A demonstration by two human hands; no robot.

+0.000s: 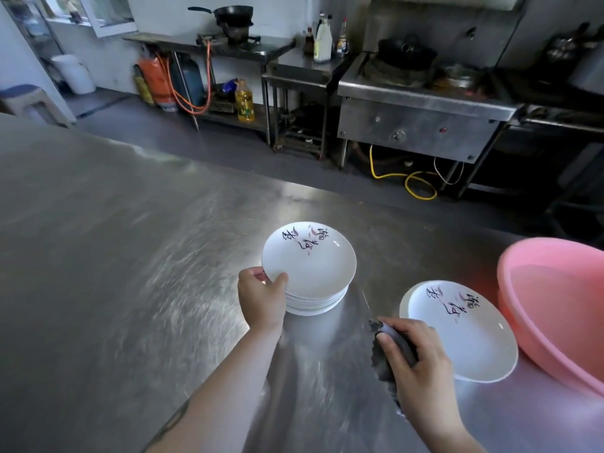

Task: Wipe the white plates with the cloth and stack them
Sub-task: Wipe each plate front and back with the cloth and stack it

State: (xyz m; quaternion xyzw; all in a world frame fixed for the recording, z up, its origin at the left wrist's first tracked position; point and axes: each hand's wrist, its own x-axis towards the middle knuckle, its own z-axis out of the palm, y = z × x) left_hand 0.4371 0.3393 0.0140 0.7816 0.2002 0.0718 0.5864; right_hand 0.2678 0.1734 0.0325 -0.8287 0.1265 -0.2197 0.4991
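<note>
A stack of several white plates (313, 304) with dark brush lettering stands in the middle of the steel table. My left hand (261, 297) grips the near-left rim of the top plate (310, 259), thumb on its upper face. That plate lies on the stack, slightly tilted. To the right, a second short pile of white plates (470, 335) rests on the table. My right hand (415, 358) holds a dark grey cloth (385, 364) bunched in its fingers, just left of that pile's near edge.
A pink plastic basin (555, 308) sits at the table's right edge, touching the right pile. The steel table (114, 256) stretches wide to the left. Beyond the table's far edge are a stove unit (421, 103), a gas cylinder (157, 80) and shelves.
</note>
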